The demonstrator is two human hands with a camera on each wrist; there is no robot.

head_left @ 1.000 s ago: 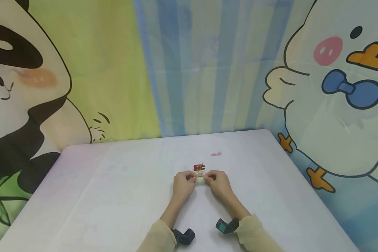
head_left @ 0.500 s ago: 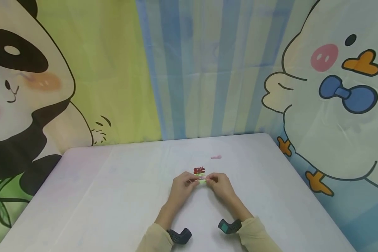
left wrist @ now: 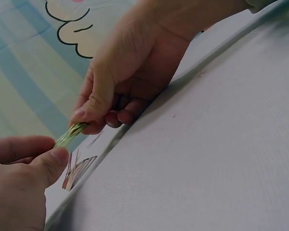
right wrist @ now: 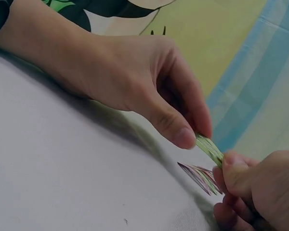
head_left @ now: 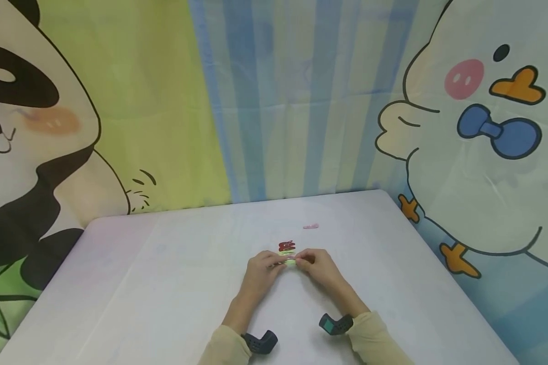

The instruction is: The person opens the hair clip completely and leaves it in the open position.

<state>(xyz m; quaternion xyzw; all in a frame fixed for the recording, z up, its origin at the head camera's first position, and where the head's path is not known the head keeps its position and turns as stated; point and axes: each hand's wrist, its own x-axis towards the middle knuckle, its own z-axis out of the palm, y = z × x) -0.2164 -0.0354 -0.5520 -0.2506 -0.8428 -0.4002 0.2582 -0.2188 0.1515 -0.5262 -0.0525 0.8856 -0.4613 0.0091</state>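
Observation:
Both hands meet over the middle of the table at a slim green bundle of thin strands (right wrist: 209, 148). My left hand (head_left: 258, 274) pinches one end between thumb and fingers, and my right hand (head_left: 318, 266) pinches the opposite end. In the left wrist view the short green bundle (left wrist: 70, 135) spans the gap between the two sets of fingertips. Just beyond the hands lies a red looped piece (head_left: 286, 246), with yellow-green showing below it. Thin pink, brownish and green pointed loops (right wrist: 202, 179) fan out on the table behind the fingers.
A small pink piece (head_left: 311, 226) lies farther back on the white table (head_left: 173, 284). Behind the table's back edge hangs a printed cloth (head_left: 283, 101). Dark cameras on both wrists (head_left: 261, 342) stick out above the tabletop.
The left fingers have reached slightly farther right over the green bundle. Both hands keep their pinch near the same spot, while the head view shifts a little.

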